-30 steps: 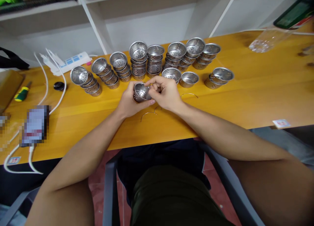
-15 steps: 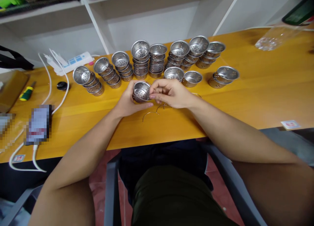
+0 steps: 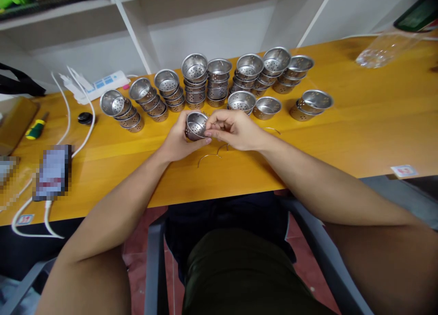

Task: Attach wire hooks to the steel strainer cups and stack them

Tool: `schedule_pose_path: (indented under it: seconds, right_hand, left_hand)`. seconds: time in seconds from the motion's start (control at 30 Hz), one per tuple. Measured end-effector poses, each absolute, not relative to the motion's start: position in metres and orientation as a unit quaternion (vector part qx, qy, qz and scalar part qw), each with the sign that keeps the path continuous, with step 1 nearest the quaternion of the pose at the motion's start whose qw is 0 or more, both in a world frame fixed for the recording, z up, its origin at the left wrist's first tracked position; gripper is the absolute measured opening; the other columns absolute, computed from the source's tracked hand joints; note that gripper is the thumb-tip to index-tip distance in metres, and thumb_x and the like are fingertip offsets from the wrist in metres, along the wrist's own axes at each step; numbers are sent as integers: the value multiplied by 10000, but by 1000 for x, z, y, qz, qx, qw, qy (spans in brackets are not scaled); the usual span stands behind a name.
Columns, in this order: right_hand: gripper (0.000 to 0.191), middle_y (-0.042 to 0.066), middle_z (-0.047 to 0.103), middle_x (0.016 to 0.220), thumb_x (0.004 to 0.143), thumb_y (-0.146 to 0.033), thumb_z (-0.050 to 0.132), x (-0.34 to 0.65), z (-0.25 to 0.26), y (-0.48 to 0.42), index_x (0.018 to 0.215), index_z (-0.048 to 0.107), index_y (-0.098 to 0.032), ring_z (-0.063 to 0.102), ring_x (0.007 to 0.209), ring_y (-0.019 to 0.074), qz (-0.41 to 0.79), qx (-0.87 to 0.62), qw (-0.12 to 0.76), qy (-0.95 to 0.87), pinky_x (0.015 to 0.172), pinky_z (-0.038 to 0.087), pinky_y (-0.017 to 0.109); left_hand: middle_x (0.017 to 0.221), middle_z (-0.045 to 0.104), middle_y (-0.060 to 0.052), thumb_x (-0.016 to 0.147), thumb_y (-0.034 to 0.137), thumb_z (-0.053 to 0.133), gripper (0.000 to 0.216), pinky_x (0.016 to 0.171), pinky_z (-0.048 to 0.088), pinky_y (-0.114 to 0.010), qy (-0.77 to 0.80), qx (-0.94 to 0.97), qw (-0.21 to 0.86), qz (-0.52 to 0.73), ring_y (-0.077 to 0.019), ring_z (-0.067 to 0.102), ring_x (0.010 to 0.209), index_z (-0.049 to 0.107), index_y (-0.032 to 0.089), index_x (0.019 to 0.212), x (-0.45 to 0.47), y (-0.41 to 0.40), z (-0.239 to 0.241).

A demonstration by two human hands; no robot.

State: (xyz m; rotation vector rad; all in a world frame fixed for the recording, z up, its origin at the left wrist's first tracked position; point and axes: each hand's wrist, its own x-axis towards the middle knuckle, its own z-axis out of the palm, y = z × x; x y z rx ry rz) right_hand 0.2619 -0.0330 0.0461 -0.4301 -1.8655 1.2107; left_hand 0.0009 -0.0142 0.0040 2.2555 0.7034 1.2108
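Note:
My left hand (image 3: 179,139) is wrapped round a small perforated metal cup (image 3: 196,125), which tilts with its mouth toward me just above the table. At the cup's right rim, my right hand (image 3: 231,129) pinches with thumb and forefinger. A bit of thin wire shows by these fingertips, mostly hidden by the hand. Thin curved wires (image 3: 209,155) lie on the table below and beside the right hand. Behind both hands stand several stacks of like perforated cups (image 3: 195,73), with a single cup (image 3: 267,108) just beyond the right hand.
A two-cup stack (image 3: 313,104) stands to the right. On the left lie a phone (image 3: 53,172) with white cables, a black cap (image 3: 85,118), a screwdriver (image 3: 36,129) and a power strip (image 3: 102,86). A clear bottle (image 3: 379,50) lies at the far right.
The right fingertips have shifted slightly left along the cup's rim. My left hand keeps its grip, and the cup is turned a little. The whole view has moved slightly.

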Motion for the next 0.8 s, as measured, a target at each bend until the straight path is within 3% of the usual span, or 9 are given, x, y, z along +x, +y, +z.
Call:
schedule_pose_path:
  seconds: [0.3, 0.63, 0.8]
  right_hand:
    - [400, -28, 733, 803, 1092, -490, 1032, 269, 48, -30, 1085, 767, -190, 548, 642, 98, 506, -163, 393, -750, 599, 415, 266]
    - [453, -8, 785, 837, 1051, -555, 1062, 269, 46, -28, 1079, 777, -204, 578, 639, 109, 519, -173, 386, -743, 602, 462, 272]
    - [522, -1, 732, 942, 1030, -641, 1056, 268, 42, -25, 1273, 810, -250, 627, 746, 155, 412, -199, 464, -758, 649, 529, 297]
  left_hand:
    - [1411, 800, -111, 1042, 835, 940, 861, 1055, 730, -438, 249, 825, 264, 433, -292, 852, 1241, 563, 287, 1589, 1, -16, 5]
    - [1454, 787, -136, 1047, 842, 925, 893, 1107, 737, -484, 269, 824, 282, 411, -318, 850, 1283, 547, 272, 1621, 0, -18, 5]
    - [1479, 754, -115, 1020, 844, 968, 935, 1132, 730, -504, 267, 819, 239, 447, -318, 836, 1310, 537, 315, 1659, -2, -8, -1]
